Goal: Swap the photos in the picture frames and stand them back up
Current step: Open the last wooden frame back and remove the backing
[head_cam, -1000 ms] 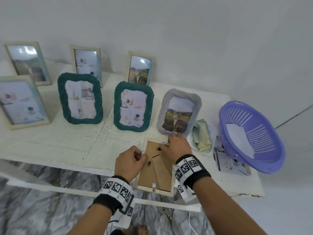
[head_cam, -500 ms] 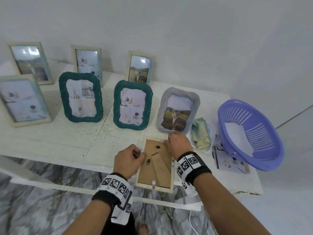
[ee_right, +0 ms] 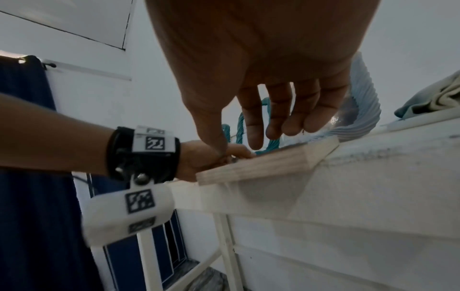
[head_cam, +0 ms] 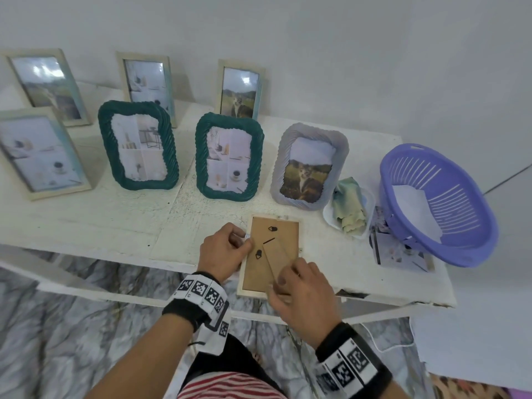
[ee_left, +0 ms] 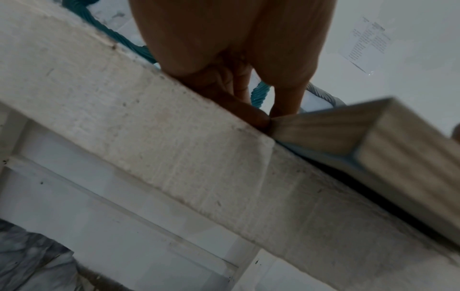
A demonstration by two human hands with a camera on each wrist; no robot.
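Observation:
A light wood picture frame (head_cam: 270,249) lies face down at the table's front edge, its brown backing and stand leg (head_cam: 277,257) showing. My left hand (head_cam: 246,243) pinches the frame's left edge; in the left wrist view thumb and fingers (ee_left: 259,116) meet at the frame (ee_left: 373,137). My right hand (head_cam: 288,279) hovers over the frame's near end with its thumb on the stand leg. In the right wrist view its fingers (ee_right: 256,135) hang straight and loose above the frame (ee_right: 263,163), holding nothing.
Two teal frames (head_cam: 138,145) (head_cam: 229,156) and a grey frame with a cat photo (head_cam: 309,167) stand just behind. Several wooden frames stand further back and left. A cloth in a white dish (head_cam: 348,205), a loose photo (head_cam: 400,251) and a purple basket (head_cam: 437,203) sit right.
My right hand has come back from the frame's far right corner to its near end, over the stand leg. The left hand stays at the left edge.

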